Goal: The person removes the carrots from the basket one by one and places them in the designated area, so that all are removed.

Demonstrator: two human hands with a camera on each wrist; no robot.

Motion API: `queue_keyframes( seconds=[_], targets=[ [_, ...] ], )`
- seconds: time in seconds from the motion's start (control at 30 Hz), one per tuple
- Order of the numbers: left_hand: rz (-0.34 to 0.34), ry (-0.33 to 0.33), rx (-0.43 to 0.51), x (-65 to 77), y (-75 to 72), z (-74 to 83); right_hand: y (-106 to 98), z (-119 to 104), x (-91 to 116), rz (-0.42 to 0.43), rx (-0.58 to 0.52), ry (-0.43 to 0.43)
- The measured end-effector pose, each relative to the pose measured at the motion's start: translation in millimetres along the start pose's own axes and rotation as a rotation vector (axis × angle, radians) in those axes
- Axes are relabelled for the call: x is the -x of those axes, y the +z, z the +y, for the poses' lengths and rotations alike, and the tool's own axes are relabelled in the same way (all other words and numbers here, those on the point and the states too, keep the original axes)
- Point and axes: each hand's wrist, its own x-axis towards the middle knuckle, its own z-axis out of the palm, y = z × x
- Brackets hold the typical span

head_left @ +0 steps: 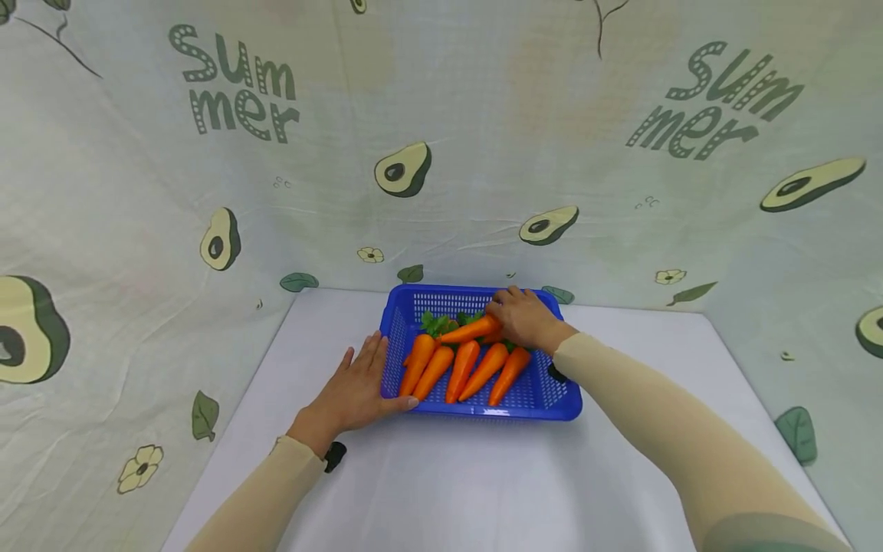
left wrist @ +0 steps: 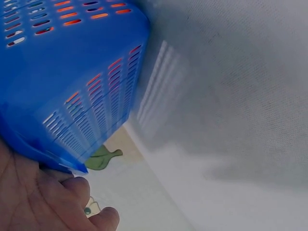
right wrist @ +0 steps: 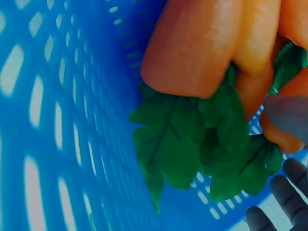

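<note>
On the head camera I see my left hand (head_left: 359,387) lying flat, fingers straight and slightly spread, pressed against the left wall of the blue basket (head_left: 545,399); I judge it is there to keep the basket from sliding on the white table (head_left: 483,483). My right hand (head_left: 527,316) reaches into the far end of the basket, fingers curled over the top carrot (head_left: 472,330), which lies crosswise on the five other carrots (head_left: 462,369) lined up side by side below it.

On the left wrist camera the basket's slotted wall (left wrist: 72,82) fills the upper left, with my palm and fingertips (left wrist: 103,216) right at its lower rim, touching it.

On the right wrist camera the carrots (right wrist: 197,45) and their green leaves (right wrist: 192,144) are very close, lying against the basket floor. A few fingertips (right wrist: 291,187) show at the lower right, just beside the leaves; I cannot tell the grip from here.
</note>
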Motion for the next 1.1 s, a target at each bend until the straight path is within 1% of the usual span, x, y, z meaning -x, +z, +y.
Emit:
queue_keyframes(
  seconds=[0.2, 0.33, 0.53, 0.7, 0.87, 1.0, 1.1],
  targets=[
    [-0.001, 0.005, 0.005, 0.5, -1.5, 0.9, -15, 2, 10, 0.046, -0.077, 0.016],
    [0.007, 0.004, 0.001, 0.4, -1.8, 0.3, -21, 4, 15, 0.048, -0.121, 0.022],
    [0.005, 0.003, 0.020, -2.0, 0.1, 0.5, -29, 9, 27, 0.036, -0.175, 0.069],
    [-0.005, -0.009, 0.024, -3.0, 1.0, 0.1, -34, 12, 40, 0.070, -0.200, 0.098],
    [0.000, -0.010, 0.034, -3.1, 2.2, -0.5, -41, 14, 51, 0.122, -0.184, 0.112],
    [0.009, -0.005, 0.032, -3.0, 3.0, 0.1, -46, 15, 59, 0.136, -0.139, 0.108],
    [0.017, 0.001, 0.031, -3.2, 3.3, 1.0, -51, 15, 65, 0.153, -0.131, 0.104]
  ],
)
